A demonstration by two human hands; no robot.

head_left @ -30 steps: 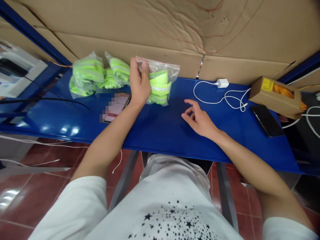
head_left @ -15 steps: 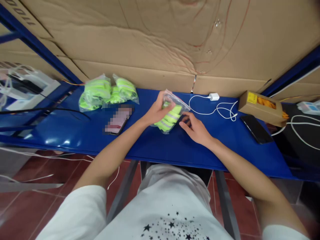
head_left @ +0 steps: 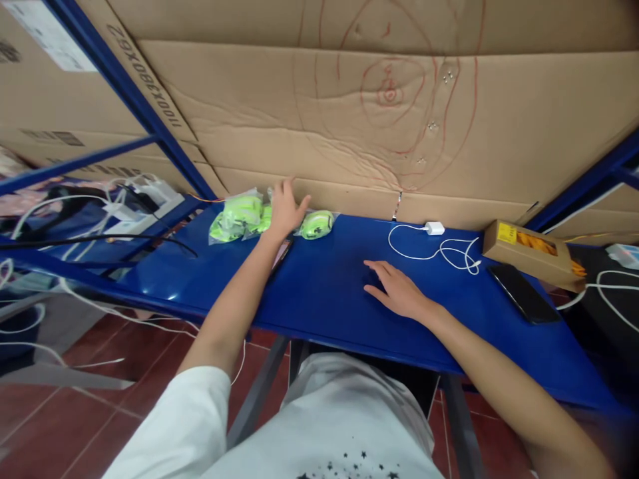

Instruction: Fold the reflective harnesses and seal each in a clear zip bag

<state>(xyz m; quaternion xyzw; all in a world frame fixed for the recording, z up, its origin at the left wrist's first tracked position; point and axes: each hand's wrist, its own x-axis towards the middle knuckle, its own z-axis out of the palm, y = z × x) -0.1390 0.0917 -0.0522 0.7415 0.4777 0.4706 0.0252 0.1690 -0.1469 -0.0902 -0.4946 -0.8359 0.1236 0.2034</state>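
Observation:
My left hand is at the back of the blue table, fingers up and thumb spread, beside and partly in front of the clear plastic bags of neon-yellow fabric. One such bag lies just right of its thumb; I cannot tell whether they touch. Other neon-yellow bags are heaped to its left, one partly hidden by the hand. A phone shows behind my left forearm, mostly covered. Over the middle of the table, my right hand has its fingers stretched leftward and holds nothing.
On the right of the blue table lie a white charger with cable, a black phone and a cardboard box with orange contents. Cardboard walls the back. Power strips and cables sit at the left.
My left hand has moved left and back with the bag, which now lies by the others, released. My right hand stays near the middle, its fingers straighter. The view has shifted.

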